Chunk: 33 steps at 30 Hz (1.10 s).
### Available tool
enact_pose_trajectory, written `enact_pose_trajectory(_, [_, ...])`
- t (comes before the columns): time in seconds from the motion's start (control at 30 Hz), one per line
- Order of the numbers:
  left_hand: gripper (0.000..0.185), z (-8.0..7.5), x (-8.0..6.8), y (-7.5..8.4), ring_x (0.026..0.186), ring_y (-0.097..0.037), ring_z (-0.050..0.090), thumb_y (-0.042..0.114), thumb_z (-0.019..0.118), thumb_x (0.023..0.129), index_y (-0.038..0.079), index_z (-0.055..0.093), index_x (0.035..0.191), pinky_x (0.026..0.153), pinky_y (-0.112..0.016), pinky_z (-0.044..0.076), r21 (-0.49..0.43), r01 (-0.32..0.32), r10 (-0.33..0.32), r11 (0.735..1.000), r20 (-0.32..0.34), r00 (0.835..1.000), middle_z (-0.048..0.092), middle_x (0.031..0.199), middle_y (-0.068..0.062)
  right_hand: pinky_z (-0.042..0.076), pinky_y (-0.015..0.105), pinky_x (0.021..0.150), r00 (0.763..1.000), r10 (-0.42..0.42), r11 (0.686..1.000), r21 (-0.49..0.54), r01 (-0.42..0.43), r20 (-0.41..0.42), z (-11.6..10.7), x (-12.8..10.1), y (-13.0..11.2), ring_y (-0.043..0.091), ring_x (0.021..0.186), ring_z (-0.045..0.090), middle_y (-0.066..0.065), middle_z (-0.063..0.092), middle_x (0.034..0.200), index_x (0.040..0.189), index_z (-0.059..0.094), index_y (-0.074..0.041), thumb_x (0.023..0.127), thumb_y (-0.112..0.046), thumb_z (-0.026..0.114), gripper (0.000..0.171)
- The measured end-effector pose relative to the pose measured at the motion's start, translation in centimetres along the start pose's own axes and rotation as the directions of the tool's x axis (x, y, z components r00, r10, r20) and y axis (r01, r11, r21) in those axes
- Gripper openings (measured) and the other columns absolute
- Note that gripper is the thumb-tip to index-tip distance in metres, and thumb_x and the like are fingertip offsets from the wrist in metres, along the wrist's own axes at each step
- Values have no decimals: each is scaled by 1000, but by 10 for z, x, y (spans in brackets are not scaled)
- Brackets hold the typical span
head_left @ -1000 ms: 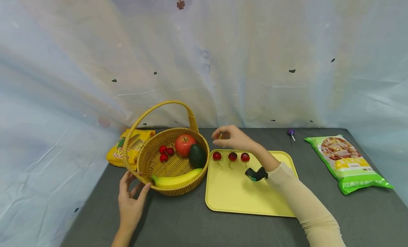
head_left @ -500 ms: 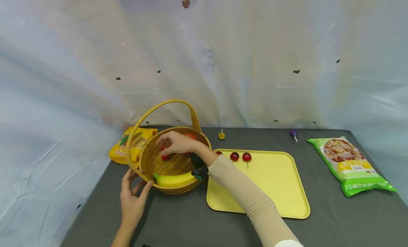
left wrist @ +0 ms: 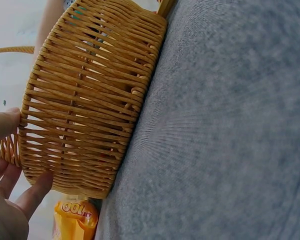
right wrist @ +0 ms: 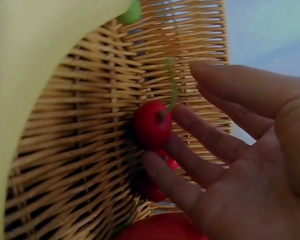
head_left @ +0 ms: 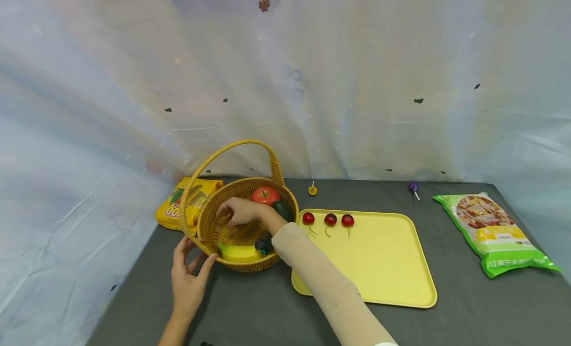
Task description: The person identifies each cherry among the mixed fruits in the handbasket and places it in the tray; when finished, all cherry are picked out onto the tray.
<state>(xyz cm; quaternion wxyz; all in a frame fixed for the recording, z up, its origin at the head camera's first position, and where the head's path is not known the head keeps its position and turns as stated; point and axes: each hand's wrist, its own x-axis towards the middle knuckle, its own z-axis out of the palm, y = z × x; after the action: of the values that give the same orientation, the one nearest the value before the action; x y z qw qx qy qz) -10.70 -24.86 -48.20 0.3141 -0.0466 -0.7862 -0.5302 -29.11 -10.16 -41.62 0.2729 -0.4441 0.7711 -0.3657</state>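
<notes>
My left hand [head_left: 189, 281] grips the near left rim of a woven basket [head_left: 250, 267] with an arched handle; in the left wrist view, thumb and fingers lie on both sides of its wall. My right hand [head_left: 241, 211] reaches down inside. In the right wrist view its extended fingers [right wrist: 172, 185] are at a red cherry [right wrist: 151, 122] with a green stem, the thumb standing apart. More cherries [right wrist: 152, 190] lie beneath those fingers; in the head view the hand hides them. The basket also holds a banana [head_left: 238, 253], a red apple [head_left: 265, 195] and a dark green avocado [head_left: 282, 210].
Right of the basket lies a yellow tray [head_left: 379, 266] with three stemmed cherries [head_left: 330, 219] along its back. Behind it are a yellow lollipop [head_left: 313, 190] and a purple lollipop [head_left: 414, 187]. A green-edged food bag [head_left: 495, 232] is far right; a yellow packet [head_left: 171, 214] sits behind the basket.
My right hand has swung left from behind the tray into the basket, then a little lower, uncovering the yellow lollipop. The left hand keeps its grip on the rim.
</notes>
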Motion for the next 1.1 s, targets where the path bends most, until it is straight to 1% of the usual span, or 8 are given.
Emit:
enact_pose_trajectory(0.17, [77,1,0,1,120,-22,49,-18,71,82,-2,37,149,88,-11,51,10,11,-11,1000,-3,1000,48,132,-22,53,19,82,999,26,999,-48,-24,42,3,1,2,21,109,62,14,66,121,126,65,2,90,8,67,37])
enact_pose_trajectory(0.3, [76,2,0,7,120,-21,49,-19,70,82,-3,37,149,89,-11,51,19,16,-16,1000,-8,1000,47,132,-24,55,20,76,994,47,998,-36,-44,97,5,0,1,14,93,63,12,69,109,114,71,2,87,13,66,30])
enact_pose_trajectory(0.5, [74,3,2,22,120,-24,49,-20,68,83,-5,36,148,90,-11,50,18,10,-10,1000,-8,1000,46,132,-27,55,21,72,978,87,996,-35,-82,190,7,-2,-2,13,87,60,8,69,102,112,73,-1,87,10,70,27])
enact_pose_trajectory(0.57, [74,2,2,19,120,-23,49,-19,69,83,-5,37,148,90,-11,50,27,10,-10,1000,-9,1000,47,133,-27,56,22,72,972,103,995,-31,-99,209,7,-3,-2,13,84,60,5,67,98,111,73,-2,88,8,71,26])
enact_pose_trajectory(0.67, [75,2,1,11,120,-19,49,-19,70,82,-4,37,148,89,-11,50,38,8,-7,999,-10,1000,47,133,-25,59,27,72,973,99,994,25,-106,208,4,-5,-4,16,81,60,6,65,94,111,72,1,89,7,70,24])
enact_pose_trajectory(0.83, [77,1,1,4,121,-18,49,-18,71,82,-1,37,149,89,-11,50,30,9,-9,1000,-11,1000,48,134,-22,61,38,79,987,30,988,144,-53,156,-12,-15,-7,20,88,65,9,64,104,116,68,4,90,5,69,27])
enact_pose_trajectory(0.97, [78,1,1,4,121,-23,49,-17,71,82,0,37,150,89,-12,51,25,22,-21,999,-11,1000,49,134,-21,60,49,82,991,-68,972,230,39,119,-30,-29,-10,33,94,66,13,67,109,119,66,5,94,2,66,25])
enact_pose_trajectory(1.1, [77,1,1,5,121,-24,49,-20,70,82,-3,36,149,90,-12,51,30,14,-14,999,-9,1000,48,133,-24,60,46,80,986,-158,955,262,139,53,-51,-50,-8,31,95,66,13,67,112,120,66,2,98,-5,63,23])
